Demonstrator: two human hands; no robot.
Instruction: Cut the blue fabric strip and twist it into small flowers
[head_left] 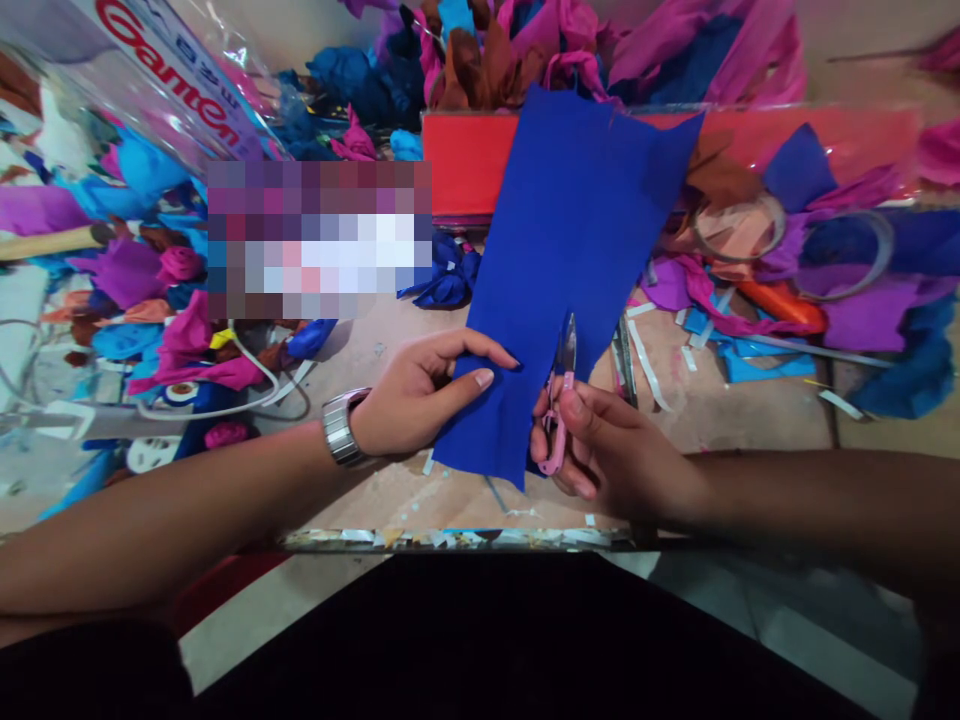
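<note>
Pinching the lower left strip of a blue sheet (577,230), the left hand (420,395) has thumb and forefinger closed narrow on the material, thumb lying on top; a metal watch (341,428) sits on that wrist. The sheet is deep blue, flat and matte, wider at its top than its foot, held tilted up from the tabletop (375,350) at the centre of view; a slit runs up from its bottom edge, parting it into two legs; its top edge is uneven, with a small nick near the middle. The right hand (607,450), at 5 o'clock of the sheet, is curled tight round pink-handled snips (561,400), thumb pressed on the grip; the blades point to 12 o'clock and stand in the slit, close together.

At 12 o'clock behind the sheet stands a red box (465,160), long and low, its right part under clear film; what lies inside it cannot be told. Beyond the box, heaps of scraps (525,50) in pink, brown and blue pile up; at 10 o'clock a clear plastic bag (180,90) with red lettering holds blue and purple pieces. At 3 o'clock lie purple and blue cuttings, two tape rings (739,228) and an orange tool (780,305), well apart from the hands; white strips (645,360) lie just beside the snips at 2 o'clock; a white cable (255,385) curls at 9 o'clock.
</note>
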